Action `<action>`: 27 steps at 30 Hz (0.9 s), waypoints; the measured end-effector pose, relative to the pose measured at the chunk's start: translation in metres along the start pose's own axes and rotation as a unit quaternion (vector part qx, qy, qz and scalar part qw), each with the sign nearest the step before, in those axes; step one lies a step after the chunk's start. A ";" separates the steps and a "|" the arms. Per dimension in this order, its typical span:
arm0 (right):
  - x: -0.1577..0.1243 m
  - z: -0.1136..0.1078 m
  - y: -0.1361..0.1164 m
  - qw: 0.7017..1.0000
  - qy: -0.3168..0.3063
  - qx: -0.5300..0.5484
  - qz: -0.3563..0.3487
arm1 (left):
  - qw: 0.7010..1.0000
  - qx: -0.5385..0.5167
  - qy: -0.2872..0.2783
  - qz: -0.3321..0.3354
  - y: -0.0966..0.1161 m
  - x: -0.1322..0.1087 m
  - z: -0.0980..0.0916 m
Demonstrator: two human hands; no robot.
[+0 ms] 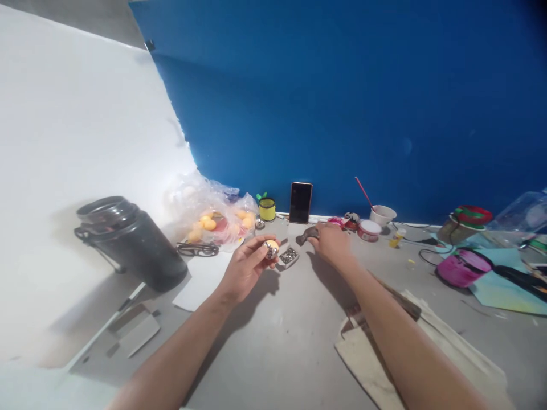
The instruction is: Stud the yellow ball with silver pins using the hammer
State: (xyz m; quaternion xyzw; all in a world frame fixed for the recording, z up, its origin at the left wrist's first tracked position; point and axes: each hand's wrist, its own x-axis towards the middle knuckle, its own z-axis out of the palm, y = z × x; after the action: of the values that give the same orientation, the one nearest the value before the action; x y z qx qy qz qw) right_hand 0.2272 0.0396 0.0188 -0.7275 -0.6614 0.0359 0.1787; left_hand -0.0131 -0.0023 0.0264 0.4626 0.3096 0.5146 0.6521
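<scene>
My left hand [247,266] is closed around a small yellow ball [270,249], its near side covered with shiny silver studs. Just right of those fingers lies a small open box [289,258] full of small silver pieces, too small to name surely. My right hand [332,242] is closed on a hammer. The dark curved hammer head [306,234] sticks out left of the fingers. Its wooden handle [404,302] appears to run under my right forearm and show again on the far side.
A large black bottle [132,245] leans at left, near glasses [197,249] and a plastic bag [217,213] with yellow balls. A phone [301,203] stands against the blue wall. At right are a paper cup [382,215], a pink container [464,267] and cloth [453,353].
</scene>
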 end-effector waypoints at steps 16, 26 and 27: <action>-0.027 0.005 -0.054 0.875 0.029 0.363 -0.318 | 1.000 -0.001 0.016 0.017 -0.001 -0.003 0.005; -0.031 0.001 -0.056 0.863 0.018 0.370 -0.343 | 0.990 0.137 0.039 0.015 0.014 -0.008 0.010; -0.032 0.000 -0.057 0.863 0.019 0.370 -0.343 | 0.988 0.149 0.041 0.022 0.015 -0.008 0.012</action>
State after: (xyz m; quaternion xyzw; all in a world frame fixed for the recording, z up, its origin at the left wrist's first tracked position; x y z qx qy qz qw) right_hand 0.1695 0.0120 0.0302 -0.3355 -0.8040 0.2007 0.4481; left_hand -0.0108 -0.0124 0.0441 0.5396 0.3993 0.4953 0.5515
